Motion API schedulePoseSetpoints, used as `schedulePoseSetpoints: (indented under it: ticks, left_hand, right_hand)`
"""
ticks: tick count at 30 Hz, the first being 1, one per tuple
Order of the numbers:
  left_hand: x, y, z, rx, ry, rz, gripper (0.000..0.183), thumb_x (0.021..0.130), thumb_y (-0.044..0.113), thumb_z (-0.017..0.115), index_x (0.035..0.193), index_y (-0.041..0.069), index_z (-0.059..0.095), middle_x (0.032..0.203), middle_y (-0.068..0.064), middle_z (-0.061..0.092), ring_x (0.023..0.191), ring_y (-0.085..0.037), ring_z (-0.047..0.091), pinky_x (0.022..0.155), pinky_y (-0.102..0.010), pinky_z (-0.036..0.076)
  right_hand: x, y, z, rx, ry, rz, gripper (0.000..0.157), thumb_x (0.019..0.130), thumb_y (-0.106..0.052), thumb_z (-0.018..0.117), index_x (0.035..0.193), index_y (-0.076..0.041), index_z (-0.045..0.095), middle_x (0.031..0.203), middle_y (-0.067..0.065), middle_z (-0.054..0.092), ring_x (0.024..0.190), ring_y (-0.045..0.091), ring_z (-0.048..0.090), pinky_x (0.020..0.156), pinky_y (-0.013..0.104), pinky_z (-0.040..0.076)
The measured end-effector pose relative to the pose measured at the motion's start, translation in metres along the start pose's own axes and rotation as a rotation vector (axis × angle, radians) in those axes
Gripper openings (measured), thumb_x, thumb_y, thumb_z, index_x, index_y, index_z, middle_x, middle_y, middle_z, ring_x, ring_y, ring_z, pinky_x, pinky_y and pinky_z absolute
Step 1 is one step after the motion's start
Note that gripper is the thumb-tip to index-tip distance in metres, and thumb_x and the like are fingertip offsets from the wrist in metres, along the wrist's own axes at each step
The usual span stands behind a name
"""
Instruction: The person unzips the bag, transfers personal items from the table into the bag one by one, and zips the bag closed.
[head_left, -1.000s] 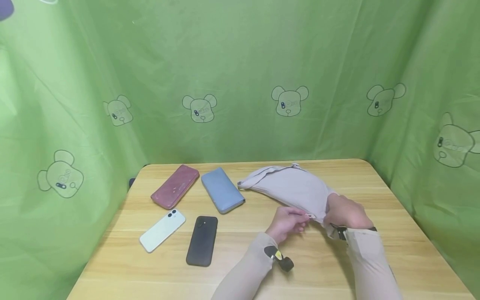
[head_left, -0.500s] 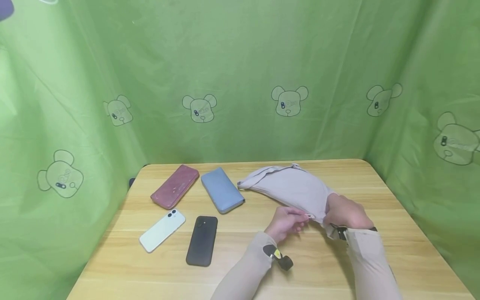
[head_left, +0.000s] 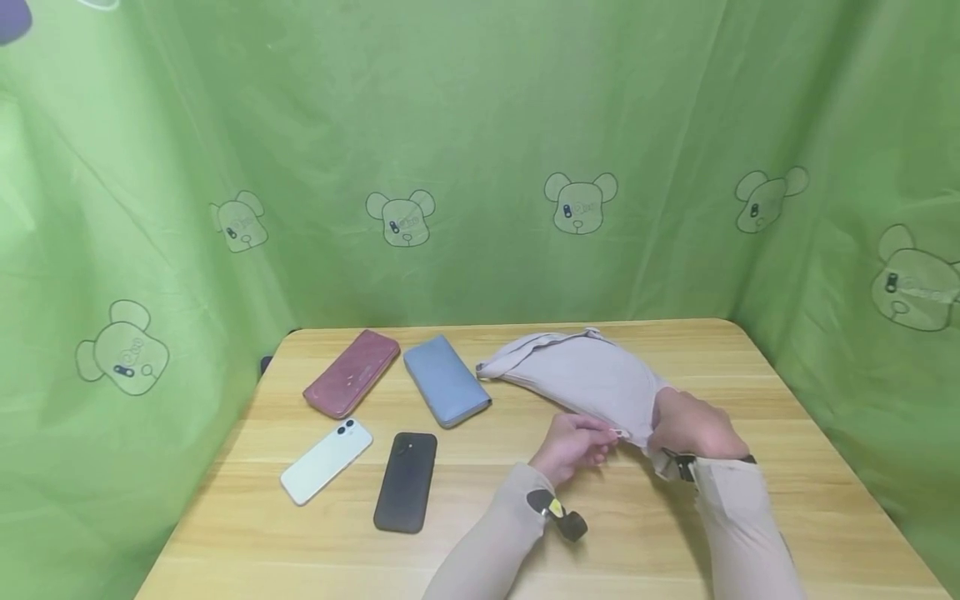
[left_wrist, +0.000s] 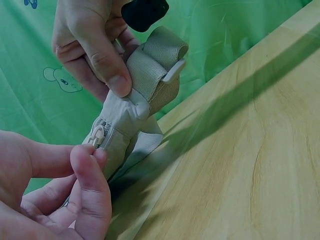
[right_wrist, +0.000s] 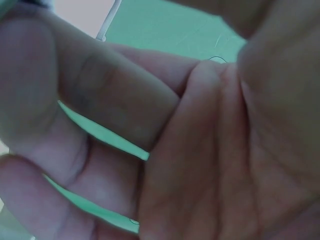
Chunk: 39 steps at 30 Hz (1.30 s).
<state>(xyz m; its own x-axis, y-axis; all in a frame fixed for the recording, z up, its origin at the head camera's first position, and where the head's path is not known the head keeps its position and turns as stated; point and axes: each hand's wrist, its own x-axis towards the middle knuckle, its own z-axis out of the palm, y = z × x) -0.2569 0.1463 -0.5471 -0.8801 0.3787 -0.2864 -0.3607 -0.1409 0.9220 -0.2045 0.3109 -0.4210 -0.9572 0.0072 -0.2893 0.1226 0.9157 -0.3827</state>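
A pale grey waist bag [head_left: 585, 375] lies at the back right of the table, its curved body stretching leftward. My left hand [head_left: 570, 446] pinches the zipper pull [left_wrist: 97, 135] between thumb and forefinger, at the bag's near end. The right hand [head_left: 697, 423] grips that same end, with its thumb pressed on the fabric just beyond the pull. Folded webbing strap [left_wrist: 152, 75] sticks out beside the right thumb in the left wrist view. Mostly curled fingers [right_wrist: 115, 95] fill the right wrist view, where little of the bag shows.
Left of the bag lie a blue wallet [head_left: 446, 382] and a dark pink wallet [head_left: 352, 373]. Nearer the front are a white phone [head_left: 326, 462] and a black phone [head_left: 405, 483]. Green curtain [head_left: 480, 167] surrounds the wooden table [head_left: 300, 558] at the back and sides.
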Motion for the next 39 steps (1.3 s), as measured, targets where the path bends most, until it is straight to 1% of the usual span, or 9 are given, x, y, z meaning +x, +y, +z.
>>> schedulePoseSetpoints:
  ticks: [8,15,21,29,34,39]
  left_hand:
    - [0.001,-0.001,-0.002,0.0,0.007,0.002,0.01,0.084,-0.003,0.076,0.093,0.001,0.077,0.078,-0.007,0.075,0.057,-0.009,0.059,0.051,-0.016,0.054]
    - [0.0,0.002,-0.007,-0.001,0.005,-0.009,0.01,0.083,-0.002,0.077,0.092,0.001,0.077,0.076,-0.006,0.075,0.056,-0.008,0.059,0.051,-0.015,0.054]
    - [0.002,0.003,-0.009,-0.006,-0.002,-0.002,0.01,0.083,-0.003,0.077,0.093,0.0,0.077,0.074,-0.004,0.074,0.055,-0.008,0.059,0.05,-0.015,0.054]
    - [0.003,0.003,-0.014,0.008,-0.012,0.006,0.012,0.084,-0.002,0.077,0.095,0.0,0.077,0.078,-0.007,0.076,0.057,-0.008,0.06,0.053,-0.016,0.055]
    - [0.005,0.003,-0.018,-0.006,0.008,-0.001,0.013,0.083,-0.003,0.076,0.096,0.0,0.077,0.079,-0.007,0.075,0.059,-0.009,0.061,0.054,-0.016,0.055]
    - [0.005,0.005,-0.019,-0.007,0.004,-0.007,0.012,0.084,-0.003,0.076,0.095,0.001,0.077,0.082,-0.008,0.076,0.06,-0.01,0.061,0.055,-0.016,0.055]
  right_hand:
    - [0.0,-0.002,0.0,-0.002,-0.007,-0.003,0.018,0.064,-0.006,0.076,0.077,-0.005,0.064,0.074,0.007,0.067,0.067,0.023,0.063,0.057,0.034,0.051]
    - [-0.001,0.0,0.002,0.009,-0.012,0.01,0.02,0.06,-0.002,0.076,0.076,-0.004,0.064,0.076,0.008,0.066,0.068,0.024,0.061,0.055,0.033,0.051]
    - [-0.001,-0.001,0.0,0.0,-0.004,-0.001,0.02,0.06,-0.004,0.076,0.075,-0.005,0.064,0.075,0.008,0.066,0.068,0.024,0.061,0.056,0.034,0.05]
    - [-0.002,-0.001,0.0,-0.012,-0.001,-0.001,0.022,0.057,-0.004,0.075,0.075,-0.006,0.063,0.075,0.007,0.065,0.068,0.023,0.06,0.056,0.034,0.049]
    - [-0.002,-0.001,0.0,-0.012,-0.006,0.004,0.022,0.056,-0.003,0.074,0.074,-0.005,0.064,0.075,0.007,0.065,0.069,0.024,0.059,0.055,0.034,0.049]
    - [-0.002,-0.001,-0.001,-0.009,-0.008,0.007,0.02,0.057,-0.003,0.074,0.074,-0.005,0.064,0.075,0.007,0.065,0.069,0.024,0.06,0.056,0.034,0.049]
